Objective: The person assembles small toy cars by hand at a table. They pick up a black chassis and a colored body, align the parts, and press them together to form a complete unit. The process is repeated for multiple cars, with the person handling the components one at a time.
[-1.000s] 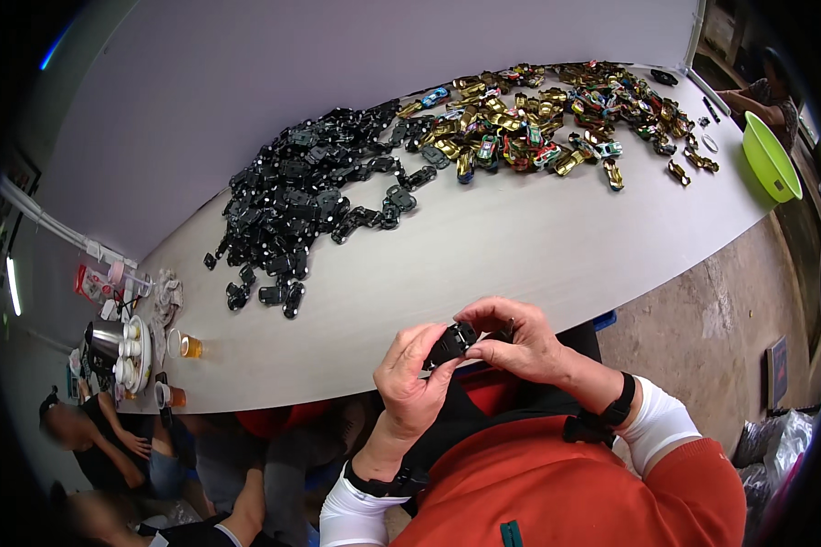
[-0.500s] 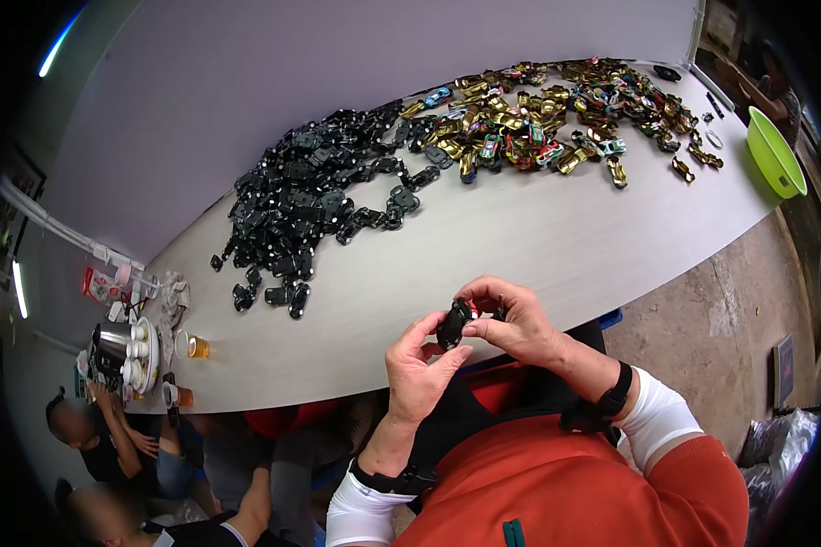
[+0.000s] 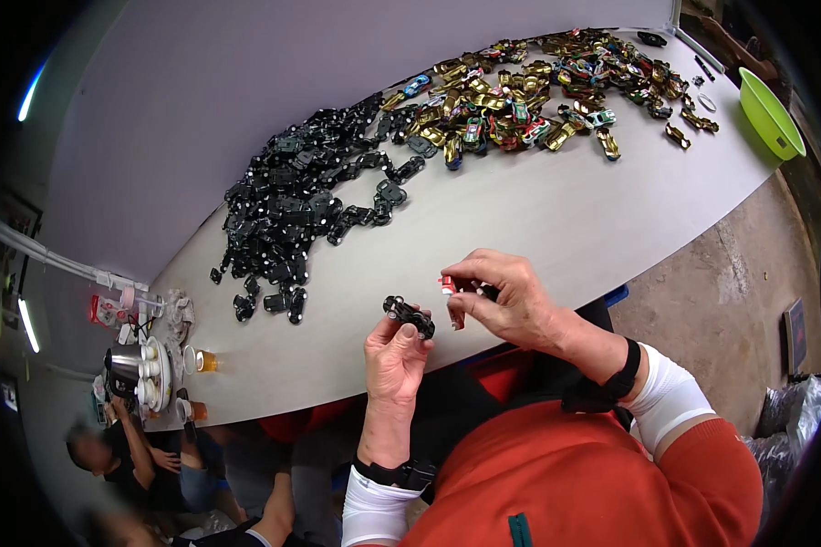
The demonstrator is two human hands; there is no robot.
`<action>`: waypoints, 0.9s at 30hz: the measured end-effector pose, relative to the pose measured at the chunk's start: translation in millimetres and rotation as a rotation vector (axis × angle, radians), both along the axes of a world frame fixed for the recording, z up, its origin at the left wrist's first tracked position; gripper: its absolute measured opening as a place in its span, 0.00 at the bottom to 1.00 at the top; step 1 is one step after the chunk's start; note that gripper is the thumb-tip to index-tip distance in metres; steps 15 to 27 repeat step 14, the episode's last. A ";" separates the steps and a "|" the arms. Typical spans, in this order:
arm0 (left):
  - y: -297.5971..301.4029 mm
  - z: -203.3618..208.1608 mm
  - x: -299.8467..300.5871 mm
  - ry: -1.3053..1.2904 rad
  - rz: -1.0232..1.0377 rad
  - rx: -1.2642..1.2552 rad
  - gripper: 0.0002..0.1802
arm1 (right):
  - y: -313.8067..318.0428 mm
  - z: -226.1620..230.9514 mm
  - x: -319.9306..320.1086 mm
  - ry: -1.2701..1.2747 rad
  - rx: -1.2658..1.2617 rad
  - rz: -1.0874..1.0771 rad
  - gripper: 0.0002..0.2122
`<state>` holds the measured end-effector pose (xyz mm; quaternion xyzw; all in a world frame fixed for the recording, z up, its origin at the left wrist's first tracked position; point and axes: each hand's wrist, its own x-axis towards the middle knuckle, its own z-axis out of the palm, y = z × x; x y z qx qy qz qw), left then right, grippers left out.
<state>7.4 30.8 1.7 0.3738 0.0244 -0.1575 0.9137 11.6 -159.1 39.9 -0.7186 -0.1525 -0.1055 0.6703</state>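
Over the near edge of the table, my left hand (image 3: pixel 396 360) pinches a black toy car chassis (image 3: pixel 409 316) with small wheels between thumb and fingers. Just right of it, my right hand (image 3: pixel 497 296) grips a red and white toy car body (image 3: pixel 449 286), partly hidden by the fingers. A small gap separates the two parts. Beyond my hands, a heap of black toy car chassis (image 3: pixel 292 201) spreads along the back left of the table. To its right lies a pile of toy car bodies (image 3: pixel 511 100), many gold, others in mixed colours.
A lime green basin (image 3: pixel 768 114) stands at the table's far right end. On the left are a tray (image 3: pixel 160 374) of white cups, a metal kettle (image 3: pixel 123 369) and a cup of amber drink (image 3: pixel 201 360). Other people sit at the lower left.
My hands have drawn apart. The chassis has shifted left with my left hand, and the red and white body now shows separately in my right. The view has tilted slightly.
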 end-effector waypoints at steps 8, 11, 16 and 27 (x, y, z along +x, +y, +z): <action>17.3 -6.1 9.8 0.020 -0.120 -0.378 0.25 | -3.0 -5.9 -2.3 -0.097 -0.060 0.323 0.19; 23.5 -10.8 10.7 -0.033 -0.098 -0.317 0.25 | 5.2 -5.9 -12.2 0.015 -0.169 0.428 0.23; 25.5 -10.7 11.3 -0.065 -0.083 -0.288 0.25 | 9.2 -14.4 -10.0 0.060 -0.042 0.439 0.23; 25.5 -10.7 11.3 -0.065 -0.083 -0.288 0.25 | 9.2 -14.4 -10.0 0.060 -0.042 0.439 0.23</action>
